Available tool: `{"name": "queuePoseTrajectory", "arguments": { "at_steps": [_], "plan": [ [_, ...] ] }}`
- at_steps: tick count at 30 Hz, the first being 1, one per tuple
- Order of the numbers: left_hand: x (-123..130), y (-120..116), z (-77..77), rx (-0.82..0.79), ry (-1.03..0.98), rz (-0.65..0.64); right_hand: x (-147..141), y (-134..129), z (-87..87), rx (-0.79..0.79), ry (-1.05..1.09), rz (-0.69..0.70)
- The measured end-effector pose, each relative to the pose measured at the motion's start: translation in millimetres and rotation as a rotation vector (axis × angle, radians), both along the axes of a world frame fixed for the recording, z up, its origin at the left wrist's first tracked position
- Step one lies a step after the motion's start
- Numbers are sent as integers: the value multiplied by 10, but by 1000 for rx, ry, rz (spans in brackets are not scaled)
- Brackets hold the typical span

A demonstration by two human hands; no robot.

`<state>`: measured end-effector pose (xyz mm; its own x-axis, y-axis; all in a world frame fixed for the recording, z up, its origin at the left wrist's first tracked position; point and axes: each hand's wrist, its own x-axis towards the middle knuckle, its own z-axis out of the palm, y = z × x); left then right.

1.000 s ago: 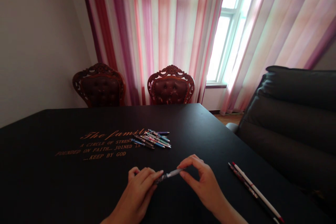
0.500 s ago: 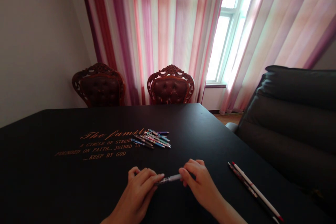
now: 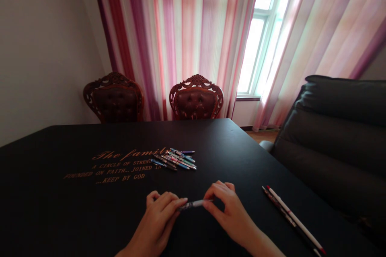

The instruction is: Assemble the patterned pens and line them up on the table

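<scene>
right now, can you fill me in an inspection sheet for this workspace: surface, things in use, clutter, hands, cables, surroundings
surface: black table, gold lettering on its left part
things in use: pen between the hands; pen pile farther back, lying loosely crossed, over the lettering's right end
clutter: white rod with red ends and dark rod, side by side at right; exact kind unclear
hands: left hand holds the pen's left end, right hand pinches its right end; both bare
cables: nothing seen
surroundings: two carved chairs beyond the table, striped curtains, window, dark padded seat at right
</scene>
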<state>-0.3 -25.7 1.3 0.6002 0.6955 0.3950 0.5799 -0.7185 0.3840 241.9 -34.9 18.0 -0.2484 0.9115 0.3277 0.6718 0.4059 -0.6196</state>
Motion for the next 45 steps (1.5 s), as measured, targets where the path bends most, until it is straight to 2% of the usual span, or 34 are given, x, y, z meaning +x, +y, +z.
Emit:
{"name": "queuePoseTrajectory", "arguments": {
  "at_steps": [9,17,23,31,34,37,41,45],
  "plan": [
    [-21,10,-52,-7,-5,21,15,-21,22,2,13,9],
    [-7,0,-20,-19,6,16,3,4,-28,-9,-39,7],
    [-7,14,-53,16,-7,50,21,5,-25,34,20,6],
    [-43,17,-70,82,-23,65,3,27,-76,3,54,-10],
    [-57,47,-113,-22,-145,166,15,26,-64,13,148,-41],
    [-36,102,-144,-280,-376,248,52,32,-30,50,218,-86],
    [20,194,-160,-693,-816,169,94,44,0,81,253,-141],
    [37,248,-178,-933,-1160,110,94,42,-6,69,260,-155]
  ]
}}
